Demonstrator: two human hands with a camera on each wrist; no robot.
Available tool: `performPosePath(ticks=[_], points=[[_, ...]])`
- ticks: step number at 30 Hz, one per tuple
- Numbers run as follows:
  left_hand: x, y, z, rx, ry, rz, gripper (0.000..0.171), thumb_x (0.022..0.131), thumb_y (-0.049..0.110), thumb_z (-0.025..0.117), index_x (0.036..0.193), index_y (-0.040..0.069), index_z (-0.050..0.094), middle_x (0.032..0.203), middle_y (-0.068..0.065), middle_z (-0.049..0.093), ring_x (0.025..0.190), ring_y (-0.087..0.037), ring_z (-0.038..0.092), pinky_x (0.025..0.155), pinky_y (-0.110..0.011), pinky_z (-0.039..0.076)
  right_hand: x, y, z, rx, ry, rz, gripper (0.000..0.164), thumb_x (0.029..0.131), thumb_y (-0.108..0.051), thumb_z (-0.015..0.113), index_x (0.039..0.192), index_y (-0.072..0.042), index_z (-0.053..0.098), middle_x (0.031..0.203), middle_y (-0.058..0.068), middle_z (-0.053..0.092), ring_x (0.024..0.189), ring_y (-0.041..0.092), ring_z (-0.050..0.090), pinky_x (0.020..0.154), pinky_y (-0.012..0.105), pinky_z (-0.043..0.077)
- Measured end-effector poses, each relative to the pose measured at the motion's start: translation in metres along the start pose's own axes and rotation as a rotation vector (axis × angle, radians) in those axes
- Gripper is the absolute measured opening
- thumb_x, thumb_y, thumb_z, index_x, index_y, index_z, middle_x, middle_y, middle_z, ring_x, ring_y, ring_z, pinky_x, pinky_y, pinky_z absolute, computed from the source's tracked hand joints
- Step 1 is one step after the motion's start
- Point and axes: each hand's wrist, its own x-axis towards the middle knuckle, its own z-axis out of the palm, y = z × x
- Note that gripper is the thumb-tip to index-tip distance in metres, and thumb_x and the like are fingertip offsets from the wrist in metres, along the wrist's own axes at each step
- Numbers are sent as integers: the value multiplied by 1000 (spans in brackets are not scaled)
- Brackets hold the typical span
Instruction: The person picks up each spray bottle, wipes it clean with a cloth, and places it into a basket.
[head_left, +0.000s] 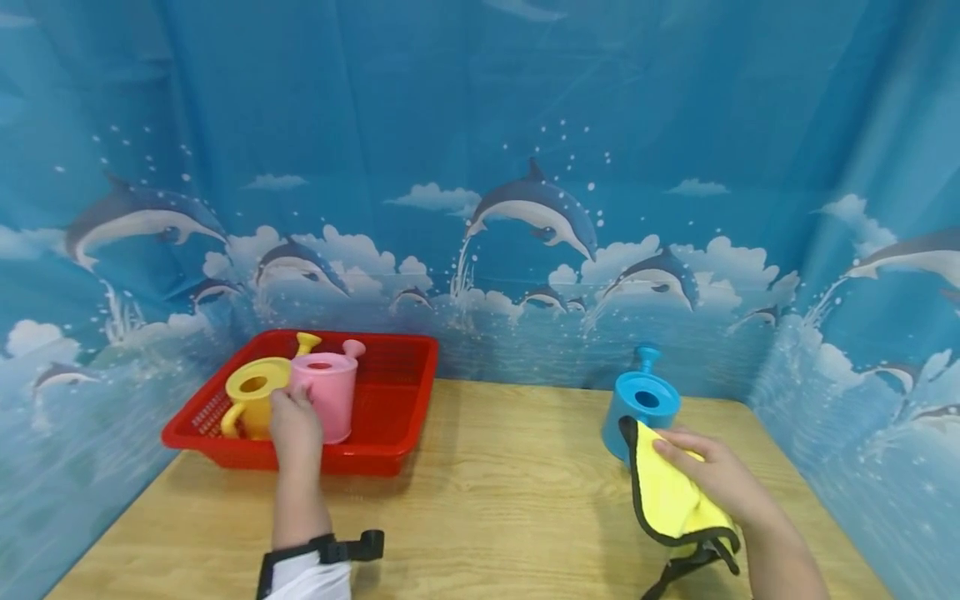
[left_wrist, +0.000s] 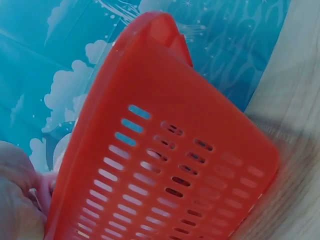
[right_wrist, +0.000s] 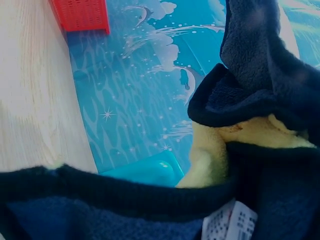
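Note:
In the head view my left hand [head_left: 296, 425] grips the handle side of a pink toy watering can [head_left: 335, 404], which is over the red basket [head_left: 416, 392]. Just left of it a yellow watering can [head_left: 258, 408] lies in the basket. My right hand [head_left: 708, 467] pinches a yellow cloth [head_left: 663, 492] with black edging, its lower part hanging down. The cloth overlaps the front of a blue watering can [head_left: 618, 417] standing on the table. In the right wrist view the cloth's dark side [right_wrist: 250, 55] hides most of the hand.
The wooden table [head_left: 510, 483] runs between the basket and the blue can. A blue curtain [head_left: 420, 108] printed with dolphins encloses the back and both sides. The basket's slotted wall [left_wrist: 160, 130] fills much of the left wrist view.

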Motion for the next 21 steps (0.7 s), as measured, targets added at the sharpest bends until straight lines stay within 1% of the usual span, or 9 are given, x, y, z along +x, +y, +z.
performPosePath(ticks=[3,8,12,14,16,18,19,21], points=[[2,1,-1,17,-1,-17,36,104,13,28,118,-19,35,111,-43,47,110,-59,44,98,-63,35,1,0,2,-7,-3,0,55,100,-39,49,136,2,50,147,35,30,136,59,19,98,77,22],[6,2,1,59,-17,-53,35,100,8,25,118,-22,32,111,-47,45,108,-62,44,96,-64,35,3,3,2,-3,4,3,55,100,-38,49,137,2,49,148,36,28,136,59,18,97,78,22],[6,2,3,120,-37,-46,36,98,6,26,119,-23,31,110,-48,45,106,-62,45,95,-64,37,2,5,-2,-3,-3,18,57,101,-39,48,138,3,47,149,37,25,136,60,19,98,77,23],[4,3,1,171,-56,-19,36,96,3,26,117,-25,31,109,-49,46,104,-63,47,93,-64,39,2,5,-3,-2,-6,27,58,101,-40,47,139,3,46,149,36,25,136,59,19,98,76,23],[3,4,-2,245,-93,29,37,93,0,25,115,-29,33,106,-49,47,101,-63,48,91,-64,40,2,4,-5,-2,-16,36,59,101,-42,46,140,3,45,150,36,23,136,59,18,99,76,23],[2,5,-6,326,-126,93,36,89,-3,25,110,-31,36,103,-49,48,99,-63,49,90,-64,41,2,3,-5,-3,-15,35,60,101,-43,46,139,3,46,150,36,24,137,58,19,99,76,23],[2,6,-8,358,-141,119,35,89,-4,25,108,-31,38,102,-49,48,97,-62,50,89,-63,42,2,3,-5,-7,-12,31,60,101,-43,47,139,3,46,150,35,25,137,58,19,99,76,24],[1,9,-11,413,-170,150,34,89,-4,26,104,-30,43,101,-47,49,95,-60,51,87,-62,43,1,2,-5,-23,-6,21,59,101,-42,46,138,3,47,149,36,27,136,58,21,99,75,25]])
